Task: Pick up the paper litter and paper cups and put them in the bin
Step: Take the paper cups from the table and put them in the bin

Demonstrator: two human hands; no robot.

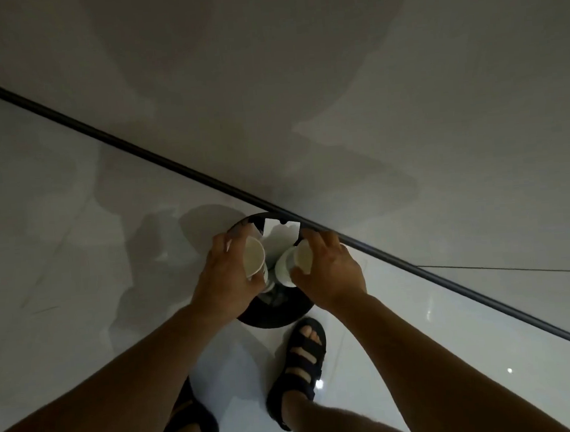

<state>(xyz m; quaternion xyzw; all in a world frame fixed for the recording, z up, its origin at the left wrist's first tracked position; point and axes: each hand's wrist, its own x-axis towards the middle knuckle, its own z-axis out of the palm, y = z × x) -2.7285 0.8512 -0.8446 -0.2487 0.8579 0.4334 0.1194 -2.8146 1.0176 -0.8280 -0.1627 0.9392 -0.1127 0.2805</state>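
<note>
- A round black bin (277, 313) stands on the glossy white tiled floor (59, 267), its far rim touching the dark skirting strip (135, 147) at the foot of the grey wall (298, 61).
- The left hand (225, 282) is over the bin's left side, its fingers (234, 237) clamped round a white paper cup (254, 260) whose open mouth faces up towards the camera.
- The right hand (332, 268) is over the bin's right side, fingers closed on a second white paper cup (292, 261) that is tilted, mouth towards the hand.
- The two cups are near each other above the bin's opening; whether they touch cannot be told.
- White sheets of paper litter (280, 235) lie inside the bin, towards its far rim.
- A foot in a dark strapped sandal (298, 364) stands just beside the bin's near edge.
</note>
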